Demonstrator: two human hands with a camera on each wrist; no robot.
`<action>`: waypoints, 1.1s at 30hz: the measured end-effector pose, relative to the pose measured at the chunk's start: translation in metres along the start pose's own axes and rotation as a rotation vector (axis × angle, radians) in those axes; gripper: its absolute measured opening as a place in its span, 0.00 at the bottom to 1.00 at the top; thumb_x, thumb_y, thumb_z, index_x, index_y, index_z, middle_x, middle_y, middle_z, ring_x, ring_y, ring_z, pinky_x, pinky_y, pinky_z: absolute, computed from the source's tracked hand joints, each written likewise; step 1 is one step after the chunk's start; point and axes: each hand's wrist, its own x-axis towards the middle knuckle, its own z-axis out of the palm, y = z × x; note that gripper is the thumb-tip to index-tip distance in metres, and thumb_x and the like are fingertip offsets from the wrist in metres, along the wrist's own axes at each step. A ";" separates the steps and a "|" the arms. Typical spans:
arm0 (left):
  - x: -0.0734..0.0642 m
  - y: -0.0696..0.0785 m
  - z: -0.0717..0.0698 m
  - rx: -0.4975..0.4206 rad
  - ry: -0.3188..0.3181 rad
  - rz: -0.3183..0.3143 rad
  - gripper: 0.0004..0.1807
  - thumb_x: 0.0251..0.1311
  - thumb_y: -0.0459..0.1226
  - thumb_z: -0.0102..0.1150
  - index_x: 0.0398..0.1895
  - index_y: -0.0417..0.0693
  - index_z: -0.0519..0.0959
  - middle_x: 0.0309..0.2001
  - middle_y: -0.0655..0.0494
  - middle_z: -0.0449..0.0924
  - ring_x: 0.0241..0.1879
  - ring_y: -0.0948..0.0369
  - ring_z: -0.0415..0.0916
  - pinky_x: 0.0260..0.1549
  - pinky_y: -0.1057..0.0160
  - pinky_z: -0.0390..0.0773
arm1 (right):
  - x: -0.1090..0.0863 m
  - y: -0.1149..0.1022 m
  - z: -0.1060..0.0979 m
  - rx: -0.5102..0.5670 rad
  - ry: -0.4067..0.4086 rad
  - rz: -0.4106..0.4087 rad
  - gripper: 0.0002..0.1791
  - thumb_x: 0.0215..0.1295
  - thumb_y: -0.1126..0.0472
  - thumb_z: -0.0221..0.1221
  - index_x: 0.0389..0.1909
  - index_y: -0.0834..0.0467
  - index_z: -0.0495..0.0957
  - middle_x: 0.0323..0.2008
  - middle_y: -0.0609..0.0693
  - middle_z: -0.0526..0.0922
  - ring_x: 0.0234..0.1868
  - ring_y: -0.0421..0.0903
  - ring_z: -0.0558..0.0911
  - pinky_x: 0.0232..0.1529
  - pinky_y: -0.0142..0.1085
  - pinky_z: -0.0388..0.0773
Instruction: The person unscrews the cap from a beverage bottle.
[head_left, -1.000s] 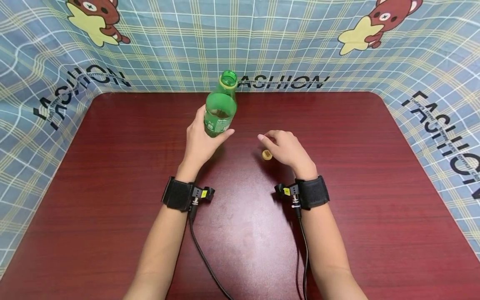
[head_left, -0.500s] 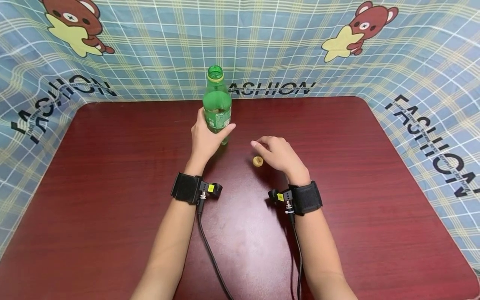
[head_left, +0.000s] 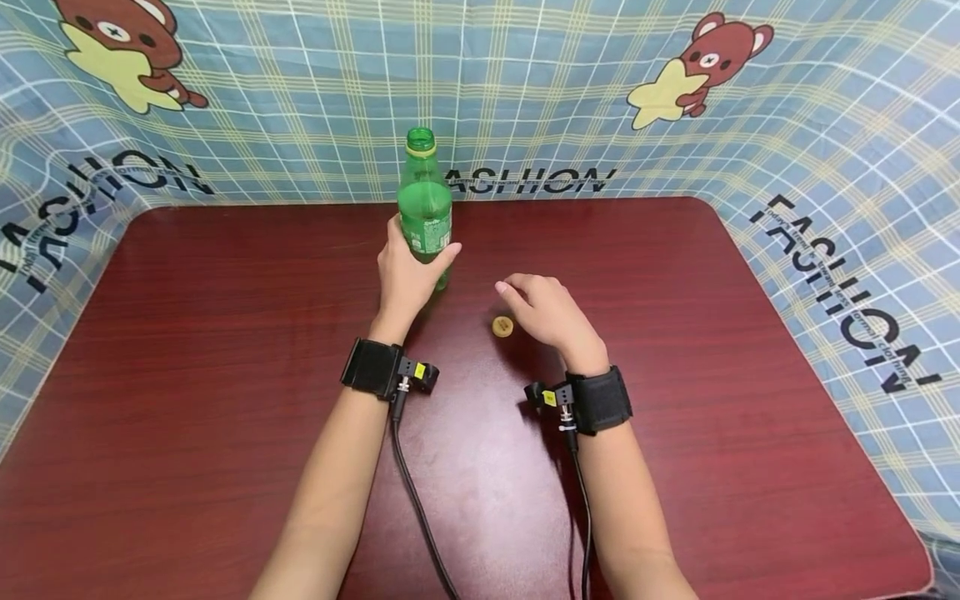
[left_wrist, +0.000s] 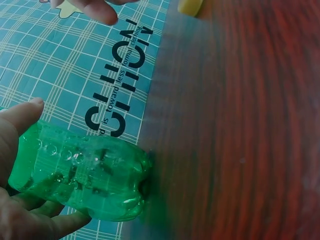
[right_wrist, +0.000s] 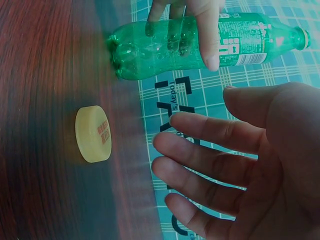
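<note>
A green plastic bottle (head_left: 426, 212) with a label and no cap stands about upright at the back middle of the table. My left hand (head_left: 408, 275) grips it round its body, thumb on the near right side. In the left wrist view, the clear lower part of the bottle (left_wrist: 100, 170) is at the table surface; whether its base touches is hard to tell. A yellow bottle cap (right_wrist: 93, 134) with red print on its upward face lies flat on the table. Over the table just right of it, my right hand (head_left: 547, 310) hovers with relaxed fingers (right_wrist: 200, 155), holding nothing.
The dark red wooden table (head_left: 225, 375) has a plaid cloth (head_left: 525, 83) with printed bears and lettering round its back and sides. A black strap with a small camera sits on each wrist, and cables (head_left: 420, 508) trail toward the near edge.
The bottle has gone from tilted and raised to upright and lower, in my left hand's grip. My right hand has drawn slightly away from the cap. The head view has shifted.
</note>
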 end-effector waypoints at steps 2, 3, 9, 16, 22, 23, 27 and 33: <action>0.002 0.000 0.001 -0.002 0.002 0.011 0.47 0.57 0.47 0.77 0.74 0.40 0.64 0.61 0.38 0.79 0.62 0.42 0.78 0.63 0.44 0.76 | 0.002 0.000 -0.001 -0.006 -0.003 -0.006 0.23 0.83 0.52 0.49 0.57 0.65 0.83 0.42 0.57 0.87 0.40 0.51 0.81 0.49 0.47 0.78; 0.002 0.000 0.001 -0.003 0.002 0.014 0.47 0.58 0.47 0.77 0.75 0.40 0.63 0.61 0.38 0.79 0.62 0.42 0.78 0.64 0.44 0.76 | 0.002 -0.001 -0.001 -0.007 -0.005 -0.007 0.23 0.83 0.52 0.49 0.57 0.65 0.83 0.41 0.57 0.86 0.39 0.51 0.81 0.48 0.47 0.78; 0.000 -0.006 -0.003 -0.002 0.006 -0.005 0.48 0.58 0.47 0.76 0.76 0.41 0.61 0.63 0.38 0.77 0.63 0.42 0.77 0.65 0.43 0.75 | 0.007 -0.003 0.006 -0.010 -0.029 -0.008 0.23 0.83 0.52 0.50 0.58 0.66 0.83 0.45 0.59 0.88 0.42 0.52 0.84 0.50 0.47 0.80; -0.005 -0.014 -0.009 0.005 0.021 -0.030 0.51 0.58 0.48 0.77 0.78 0.43 0.57 0.64 0.37 0.76 0.64 0.41 0.76 0.65 0.41 0.74 | 0.012 -0.004 0.018 -0.012 -0.067 -0.028 0.23 0.83 0.52 0.51 0.61 0.65 0.82 0.53 0.59 0.88 0.47 0.52 0.86 0.53 0.48 0.81; -0.007 -0.015 -0.012 -0.013 -0.049 -0.073 0.58 0.58 0.51 0.76 0.83 0.51 0.47 0.71 0.38 0.69 0.69 0.41 0.71 0.68 0.39 0.70 | 0.013 -0.008 0.021 -0.051 -0.082 -0.036 0.22 0.83 0.54 0.50 0.63 0.64 0.81 0.56 0.59 0.87 0.50 0.52 0.86 0.56 0.49 0.81; -0.007 -0.015 -0.013 -0.013 -0.065 -0.081 0.59 0.57 0.51 0.76 0.84 0.52 0.46 0.72 0.39 0.67 0.70 0.42 0.70 0.69 0.39 0.69 | 0.013 -0.009 0.021 -0.062 -0.080 -0.045 0.22 0.83 0.54 0.50 0.62 0.64 0.81 0.55 0.59 0.87 0.50 0.52 0.86 0.56 0.49 0.82; -0.009 -0.011 -0.016 0.018 -0.135 -0.095 0.61 0.58 0.52 0.75 0.85 0.49 0.45 0.76 0.38 0.60 0.75 0.42 0.62 0.72 0.37 0.64 | 0.011 -0.013 0.022 -0.059 -0.063 -0.093 0.17 0.81 0.57 0.53 0.54 0.65 0.84 0.37 0.59 0.88 0.36 0.51 0.84 0.45 0.46 0.81; -0.015 -0.013 -0.027 0.153 -0.265 -0.113 0.60 0.59 0.50 0.74 0.84 0.44 0.45 0.79 0.34 0.53 0.79 0.39 0.51 0.76 0.37 0.57 | 0.013 -0.016 0.023 -0.082 -0.001 -0.188 0.12 0.76 0.60 0.59 0.45 0.64 0.88 0.37 0.53 0.90 0.36 0.48 0.85 0.42 0.43 0.82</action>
